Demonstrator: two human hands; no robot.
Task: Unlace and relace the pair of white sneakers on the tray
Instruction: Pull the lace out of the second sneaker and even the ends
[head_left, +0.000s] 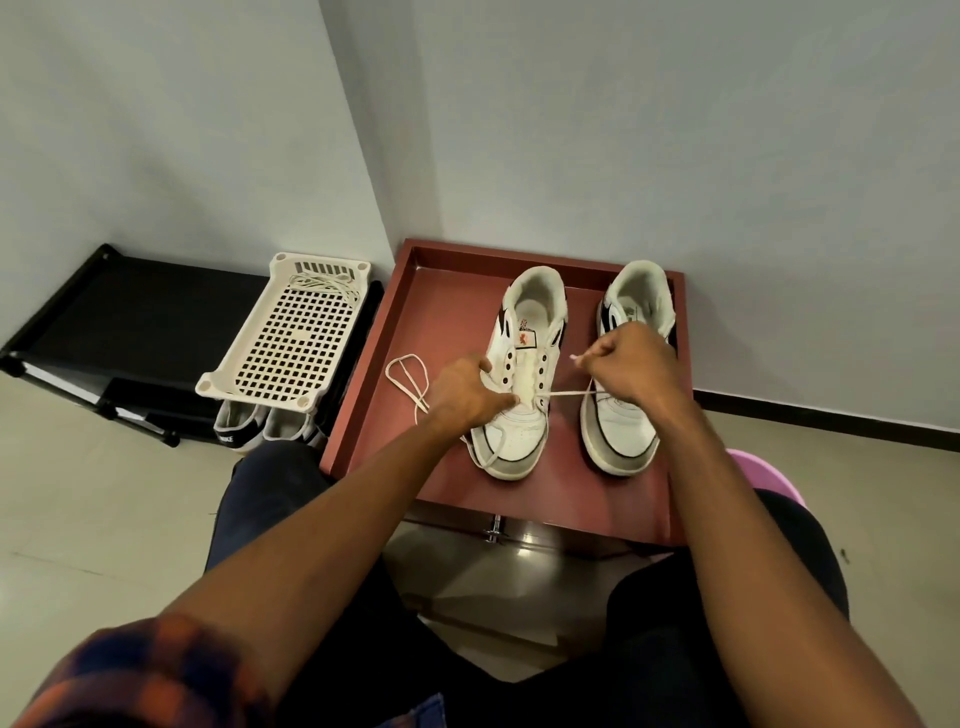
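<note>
The left sneaker (511, 441) stands on the red tray (457, 301), toe toward the person. Its upper eyelets are bare. One lace (566, 395) crosses only its lowest eyelets. From there one end runs taut up to the right, and the other lies in a slack loop on the tray, left of the shoe.

The right sneaker (623, 436) stands beside it on the same tray, apart from it, partly hidden by the person's wrist. No lace shows on the part of it that can be seen.

The left hand (467, 389) grips the left sneaker at its eyelet row, fingers curled over the side and thumb near the tongue. The right hand (634, 364) is clenched on the raised lace end, with the tip showing just past the fingers.

Judgement: relacing of the left sneaker is at its first crossing. The next move calls for steadying the shoe, evening the two ends, and feeding the pinched tip into the next open eyelet on the opposite side.

To the left, a white perforated basket (291, 338) rests on a black rack (130, 312) and holds a second loose lace (322, 285).
</note>
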